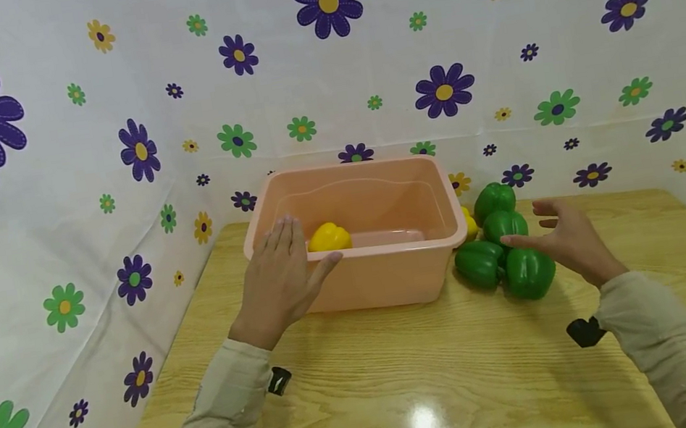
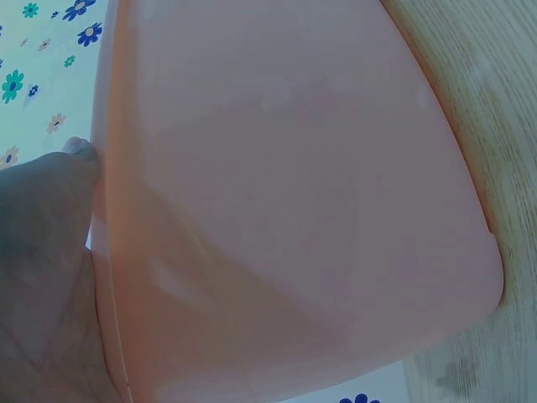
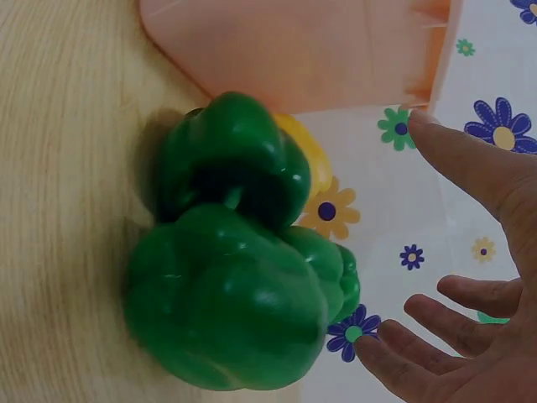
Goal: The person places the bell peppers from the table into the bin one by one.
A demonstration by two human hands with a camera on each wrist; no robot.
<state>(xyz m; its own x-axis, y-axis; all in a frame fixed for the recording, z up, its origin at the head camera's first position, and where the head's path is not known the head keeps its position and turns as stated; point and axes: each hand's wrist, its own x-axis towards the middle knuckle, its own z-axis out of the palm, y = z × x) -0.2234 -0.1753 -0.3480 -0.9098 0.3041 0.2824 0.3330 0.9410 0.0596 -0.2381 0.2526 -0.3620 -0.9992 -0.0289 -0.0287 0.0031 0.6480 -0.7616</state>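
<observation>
A peach plastic tub (image 1: pixel 378 278) stands on the table with a yellow bell pepper (image 1: pixel 329 238) inside. My left hand (image 1: pixel 279 274) lies over the tub's near left rim, fingers straight and thumb spread along the edge. In the left wrist view, the thumb side of that hand (image 2: pixel 50 277) meets the rim beside the tub's outer wall (image 2: pixel 294 193). Right of the tub, several green bell peppers (image 1: pixel 530 272) sit in a cluster. Close beside them my right hand (image 1: pixel 567 241) hovers, holding nothing, thumb and fingers spread apart in the right wrist view (image 3: pixel 478 252).
Another yellow bell pepper (image 1: pixel 469 224) is partly hidden between the tub and the green ones. White cloth with printed flowers (image 1: pixel 363 79) hangs behind and at the sides of the wooden table (image 1: pixel 418 371). A black strap piece (image 1: pixel 279 381) hangs at my left wrist.
</observation>
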